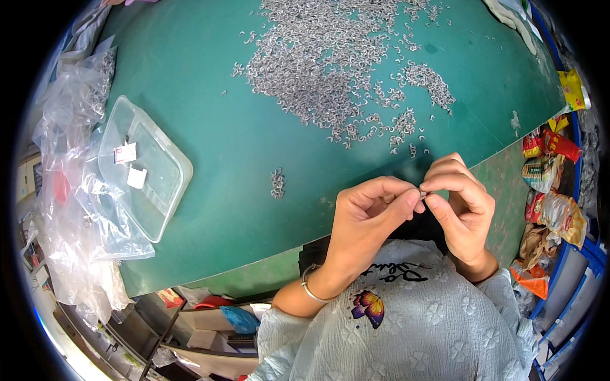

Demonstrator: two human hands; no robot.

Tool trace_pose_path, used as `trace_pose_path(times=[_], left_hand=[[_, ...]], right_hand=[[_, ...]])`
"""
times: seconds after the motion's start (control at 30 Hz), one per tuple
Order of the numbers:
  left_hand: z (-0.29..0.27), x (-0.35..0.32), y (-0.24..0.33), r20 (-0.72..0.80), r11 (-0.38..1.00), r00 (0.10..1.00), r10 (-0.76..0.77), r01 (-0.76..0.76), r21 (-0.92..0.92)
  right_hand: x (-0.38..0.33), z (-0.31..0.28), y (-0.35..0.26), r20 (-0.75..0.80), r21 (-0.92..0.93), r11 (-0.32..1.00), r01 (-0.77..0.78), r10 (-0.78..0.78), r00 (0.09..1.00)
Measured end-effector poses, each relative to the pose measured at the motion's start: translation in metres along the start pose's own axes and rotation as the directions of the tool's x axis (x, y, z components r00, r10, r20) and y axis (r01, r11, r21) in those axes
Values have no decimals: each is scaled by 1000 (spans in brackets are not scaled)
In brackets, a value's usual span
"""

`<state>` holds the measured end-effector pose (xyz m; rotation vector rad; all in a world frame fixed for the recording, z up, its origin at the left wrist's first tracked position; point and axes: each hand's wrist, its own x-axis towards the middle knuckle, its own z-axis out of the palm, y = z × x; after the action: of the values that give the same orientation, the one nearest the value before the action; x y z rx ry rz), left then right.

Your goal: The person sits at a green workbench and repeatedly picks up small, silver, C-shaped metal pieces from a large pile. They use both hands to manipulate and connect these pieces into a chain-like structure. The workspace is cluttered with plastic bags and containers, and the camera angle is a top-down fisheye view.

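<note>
Close to the table's near edge, my left hand (pixel 375 213) and my right hand (pixel 460 209) meet fingertip to fingertip. Between them they pinch a tiny grey metal piece (pixel 423 195), mostly covered by the fingers. It looks like the small C-shaped metal pieces (pixel 318 70) heaped loosely over the far middle of the green table. Left of my hands lies a little separate cluster of the same pieces (pixel 277 183).
A clear plastic box (pixel 175 162) with white paper scraps stands on the left. Crumpled clear plastic bags (pixel 76 190) hang along the table's left edge. Colourful packets (pixel 553 159) crowd a blue rack (pixel 572 267) on the right. Shelves (pixel 210 355) stand lower left.
</note>
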<state>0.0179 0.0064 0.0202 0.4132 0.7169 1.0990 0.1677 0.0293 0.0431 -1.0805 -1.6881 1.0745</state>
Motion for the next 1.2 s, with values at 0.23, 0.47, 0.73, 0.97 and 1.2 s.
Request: trace_pose_path(times=[0.23,0.47,0.73,0.97,1.2], left_hand=[[-1,0,0,1,1000,1000,-9,9,-9],[-1,0,-1,0,1000,1000,-3,3,-14],[1,1,-2,-19,1000,999,31,-31,4],[2,0,0,-10,1000,1000,24,-24,19],[3,-1,3,-6,994,998,68,-67,91]], right_hand=[[0,1,0,2,16,1000,-4,4,1000],[1,0,-1,8,16,1000,-13,12,1000],[1,0,-1,-4,-63,998,28,-29,1000],[3,-1,-3,12,-335,918,211,-220,975],[4,-1,-4,72,-539,778,323,-340,938]])
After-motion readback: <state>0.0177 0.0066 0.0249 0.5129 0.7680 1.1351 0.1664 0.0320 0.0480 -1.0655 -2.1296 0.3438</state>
